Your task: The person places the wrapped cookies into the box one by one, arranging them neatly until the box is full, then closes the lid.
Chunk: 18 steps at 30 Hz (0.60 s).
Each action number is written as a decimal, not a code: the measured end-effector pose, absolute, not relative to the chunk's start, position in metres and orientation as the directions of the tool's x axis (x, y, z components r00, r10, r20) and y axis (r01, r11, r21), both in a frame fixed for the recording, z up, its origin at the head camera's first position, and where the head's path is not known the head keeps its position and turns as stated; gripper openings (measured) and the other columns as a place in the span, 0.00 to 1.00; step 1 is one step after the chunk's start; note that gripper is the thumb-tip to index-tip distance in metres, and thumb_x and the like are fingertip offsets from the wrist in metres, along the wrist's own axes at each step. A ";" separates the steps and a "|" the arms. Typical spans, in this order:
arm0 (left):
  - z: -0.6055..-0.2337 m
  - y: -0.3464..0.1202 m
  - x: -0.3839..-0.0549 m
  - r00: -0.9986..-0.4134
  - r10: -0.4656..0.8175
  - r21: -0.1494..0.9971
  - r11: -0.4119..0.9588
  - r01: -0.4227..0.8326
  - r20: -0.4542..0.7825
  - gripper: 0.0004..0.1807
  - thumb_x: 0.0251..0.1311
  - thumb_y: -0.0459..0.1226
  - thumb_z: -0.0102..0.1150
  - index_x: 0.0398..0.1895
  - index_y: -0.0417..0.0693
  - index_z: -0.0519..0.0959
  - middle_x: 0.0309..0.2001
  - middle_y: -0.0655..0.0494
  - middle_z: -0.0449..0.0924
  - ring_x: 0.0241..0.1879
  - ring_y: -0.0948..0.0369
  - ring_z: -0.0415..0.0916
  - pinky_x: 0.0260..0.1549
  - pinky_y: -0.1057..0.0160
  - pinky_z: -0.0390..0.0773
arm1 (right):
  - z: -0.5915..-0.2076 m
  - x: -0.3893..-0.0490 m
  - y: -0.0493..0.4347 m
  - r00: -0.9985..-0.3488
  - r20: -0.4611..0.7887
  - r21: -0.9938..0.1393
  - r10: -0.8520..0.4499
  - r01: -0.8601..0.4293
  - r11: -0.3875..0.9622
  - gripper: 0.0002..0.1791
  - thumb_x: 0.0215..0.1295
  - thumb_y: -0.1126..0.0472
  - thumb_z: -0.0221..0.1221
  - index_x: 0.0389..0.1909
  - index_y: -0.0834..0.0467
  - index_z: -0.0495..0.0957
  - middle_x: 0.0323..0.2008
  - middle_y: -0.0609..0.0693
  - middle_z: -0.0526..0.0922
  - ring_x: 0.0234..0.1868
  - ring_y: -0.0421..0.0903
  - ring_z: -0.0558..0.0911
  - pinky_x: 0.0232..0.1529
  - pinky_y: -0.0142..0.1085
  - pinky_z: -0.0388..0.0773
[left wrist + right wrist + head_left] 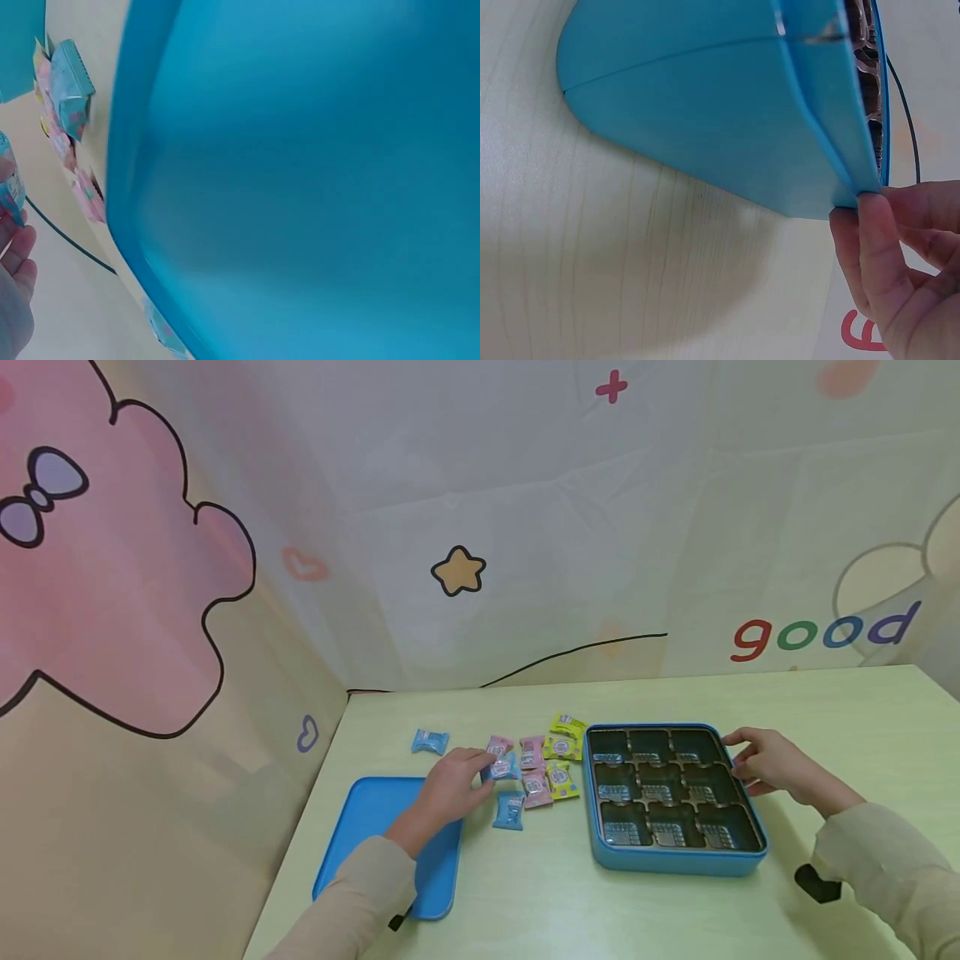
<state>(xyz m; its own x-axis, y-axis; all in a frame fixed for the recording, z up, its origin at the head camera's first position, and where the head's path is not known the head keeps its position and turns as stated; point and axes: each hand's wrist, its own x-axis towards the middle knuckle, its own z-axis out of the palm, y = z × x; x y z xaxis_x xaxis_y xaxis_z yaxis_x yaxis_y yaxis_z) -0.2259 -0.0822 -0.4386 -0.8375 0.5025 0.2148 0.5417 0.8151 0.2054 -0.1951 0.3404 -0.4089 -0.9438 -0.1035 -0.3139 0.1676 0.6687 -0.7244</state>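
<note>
My left hand [450, 783] pinches a blue candy packet [507, 767] between thumb and fingers, just above the other packets. In the left wrist view, the held packet [13, 189] shows at the left edge. Pink packets [536, 788] and yellow packets [561, 780] lie close together, with one blue packet [509, 811] in front and another blue packet [430, 742] apart at the back left. My right hand [777, 764] grips the far right side of a blue box [678, 863] by its rim. Inside the box sits a dark divided insert [660, 818]; no packets show in its compartments.
A shallow blue tray [444, 885] lies at the left, partly under my left forearm. The pale wooden table [536, 902] meets a printed cloth backdrop [555, 527] at the back and left.
</note>
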 end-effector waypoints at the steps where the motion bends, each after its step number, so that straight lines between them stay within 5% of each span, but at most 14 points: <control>1: -0.438 -0.080 -0.226 -0.836 0.503 0.204 0.815 0.543 0.217 0.21 0.54 0.43 0.56 0.52 0.51 0.74 0.50 0.55 0.76 0.51 0.58 0.71 0.47 0.61 0.74 | -0.409 -0.195 0.340 -0.944 -0.314 -0.724 -0.103 0.168 0.669 0.27 0.56 0.72 0.49 0.56 0.75 0.54 0.34 0.61 0.71 0.27 0.44 0.75 0.28 0.38 0.79; 18: -0.437 -0.052 -0.226 -0.810 0.541 0.221 0.781 0.584 0.228 0.22 0.56 0.45 0.54 0.53 0.50 0.73 0.54 0.56 0.74 0.54 0.58 0.69 0.50 0.62 0.72 | -0.409 -0.196 0.340 -0.943 -0.320 -0.715 -0.089 0.178 0.676 0.27 0.56 0.73 0.49 0.56 0.74 0.54 0.35 0.63 0.71 0.28 0.45 0.75 0.29 0.39 0.79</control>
<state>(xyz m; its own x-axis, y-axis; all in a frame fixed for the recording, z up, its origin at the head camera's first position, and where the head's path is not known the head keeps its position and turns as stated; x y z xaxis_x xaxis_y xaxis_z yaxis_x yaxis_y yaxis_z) -0.2263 -0.0521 -0.4370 -0.8095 0.5411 0.2276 0.5842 0.7809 0.2212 -0.1956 0.3399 -0.4092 -0.9433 -0.0891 -0.3197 0.1783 0.6764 -0.7146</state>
